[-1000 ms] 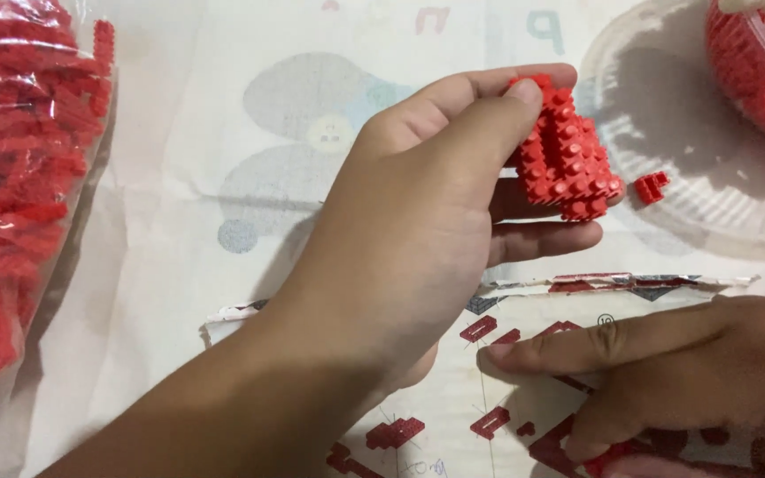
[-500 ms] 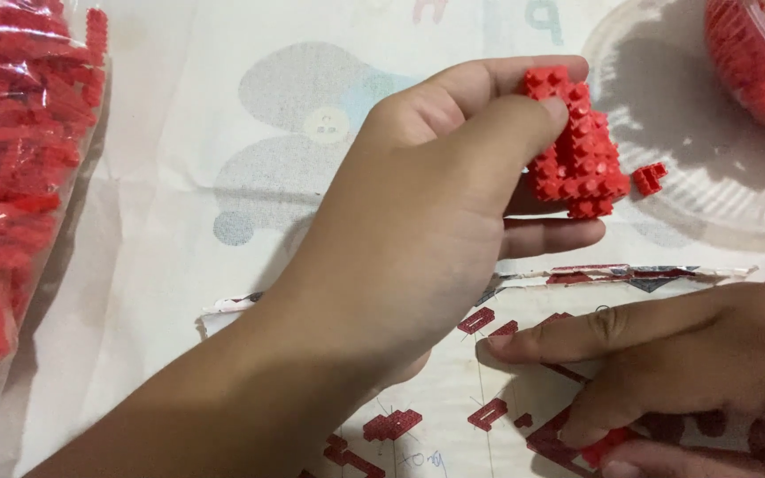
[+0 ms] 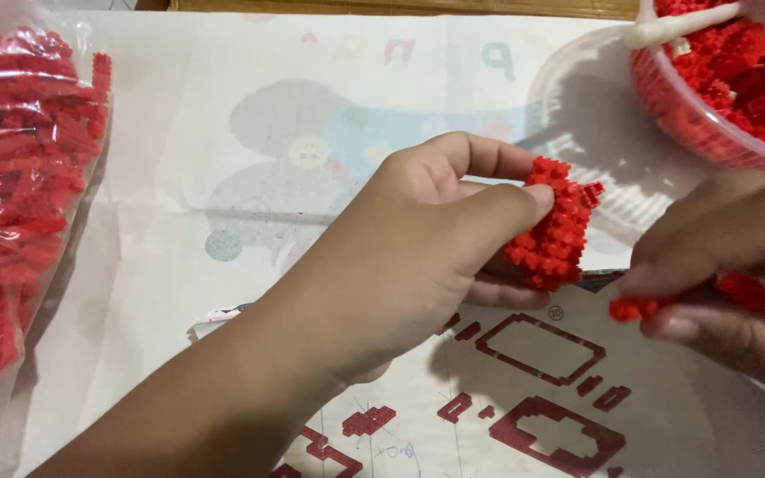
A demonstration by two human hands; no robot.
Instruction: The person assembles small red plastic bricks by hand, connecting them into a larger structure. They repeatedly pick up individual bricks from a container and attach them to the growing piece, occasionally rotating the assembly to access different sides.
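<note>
Left hand (image 3: 418, 257) clamped around studded red brick block (image 3: 552, 228); right hand (image 3: 728, 274) pinching seemingly one small red brick (image 3: 632, 308).

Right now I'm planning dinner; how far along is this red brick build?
Done: a small red stacked-brick block, held in the left hand. In hand: the right hand pinches one tiny red brick. Left: a full clear bag and a tub of loose bricks.

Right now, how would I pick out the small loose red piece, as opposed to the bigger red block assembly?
Start at the printed instruction sheet along the bottom. Just above its right part, the right hand pinches a tiny red brick at its fingertips. Unlike the larger studded red assembly held in the left hand, it is a single small piece.
</note>
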